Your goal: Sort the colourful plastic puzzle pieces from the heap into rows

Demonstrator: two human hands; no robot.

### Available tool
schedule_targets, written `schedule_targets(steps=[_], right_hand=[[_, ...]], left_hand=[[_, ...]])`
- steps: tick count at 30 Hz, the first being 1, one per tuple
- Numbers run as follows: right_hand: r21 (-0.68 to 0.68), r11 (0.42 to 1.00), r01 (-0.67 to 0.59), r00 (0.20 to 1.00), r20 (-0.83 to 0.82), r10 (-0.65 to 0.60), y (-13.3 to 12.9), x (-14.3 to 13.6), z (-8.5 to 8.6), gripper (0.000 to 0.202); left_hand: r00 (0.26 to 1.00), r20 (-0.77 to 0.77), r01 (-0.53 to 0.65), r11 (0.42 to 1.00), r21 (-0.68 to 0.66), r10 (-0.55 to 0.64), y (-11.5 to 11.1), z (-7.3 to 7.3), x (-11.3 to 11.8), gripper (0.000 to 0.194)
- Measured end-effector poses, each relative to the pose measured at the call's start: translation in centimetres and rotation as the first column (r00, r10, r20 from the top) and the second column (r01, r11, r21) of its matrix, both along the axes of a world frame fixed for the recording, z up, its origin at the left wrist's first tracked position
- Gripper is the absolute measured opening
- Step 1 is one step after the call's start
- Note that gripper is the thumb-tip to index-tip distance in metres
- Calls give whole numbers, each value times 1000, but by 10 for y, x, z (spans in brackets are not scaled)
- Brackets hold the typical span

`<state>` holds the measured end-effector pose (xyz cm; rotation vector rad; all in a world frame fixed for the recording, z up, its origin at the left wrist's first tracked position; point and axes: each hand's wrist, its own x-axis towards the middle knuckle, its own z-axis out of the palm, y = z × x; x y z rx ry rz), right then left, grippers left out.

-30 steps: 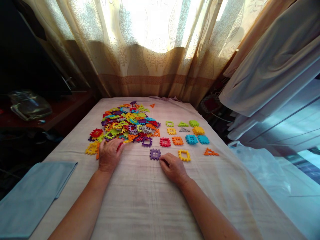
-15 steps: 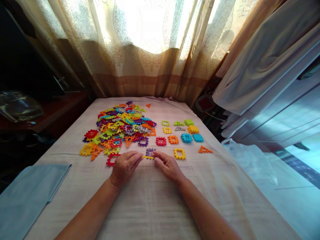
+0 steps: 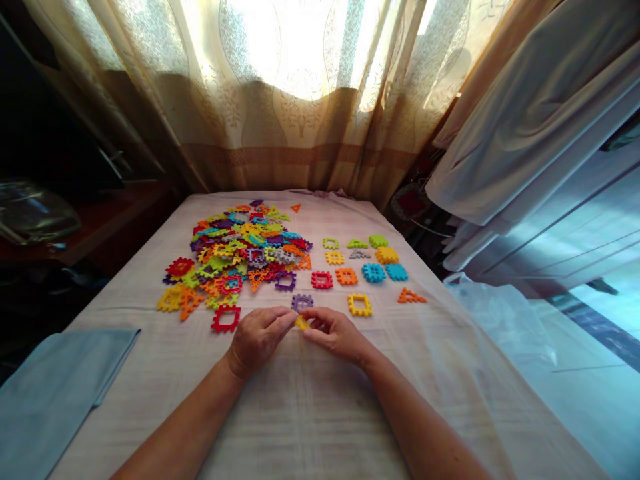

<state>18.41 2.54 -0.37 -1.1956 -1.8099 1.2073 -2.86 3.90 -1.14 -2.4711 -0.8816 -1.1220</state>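
Between my two hands is a small yellow plastic building piece, partly covered by fingers. My left hand pinches its left side, and the fingers of my right hand close on its right side. Just beyond the fingertips lies a purple window-like piece. A red square frame rests left of my left hand. To the right of my right hand lies a yellow square frame.
A heap of colourful interlocking pieces covers the table's far left. Several pieces lie in loose rows at right, among them a blue one and an orange triangle. A folded blue cloth lies at left.
The yellow piece has turned from edge-on to tilted, showing more of its face. Both hands have shifted slightly, the left one a little to the right.
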Motion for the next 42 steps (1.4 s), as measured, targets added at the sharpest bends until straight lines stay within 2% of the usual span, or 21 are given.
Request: schedule_targets(steps=[3,5,8,10,13,20,24,28,31,36,42], right_hand=[[124,988,95,992,67,-104,5,20,10,43],[259,949,182,967,128,-220,10,44,15,43],[406,883,236,894,265,-361,17,83,13,42],[420,883,210,850,367,-377,20,103,7,41],[394,906,157,817,463,-343,22,118,-3,40],[329,939,102,779,560,-281,21,122,-10,50],[291,955,56,751,618,-233,22,113,0,60],[242,970,-23,706,691,-155,28,106,14,58],[238,968,-80,686,718,-120,33,111,17,57],[288,956,-56,640,745,-187,36,124,10,54],[281,958,-59,636,750,-181,33,119,13,53]], left_hand=[[996,15,-84,995,-59,85,3,-3,-1,29],[990,32,-136,984,-111,140,5,-4,-3,33],[988,52,-136,971,-196,149,7,-7,-6,35],[988,64,-119,966,-229,137,8,-8,-7,35],[987,86,-112,965,-236,136,9,-10,-7,34],[982,99,-135,958,-252,164,10,-10,-9,32],[979,112,-142,960,-242,173,10,-10,-9,30],[978,117,-138,954,-264,174,9,-9,-9,30],[978,118,-139,958,-251,173,10,-9,-9,30],[976,128,-139,955,-262,177,11,-10,-10,29],[976,146,-114,951,-287,161,10,-9,-10,30]])
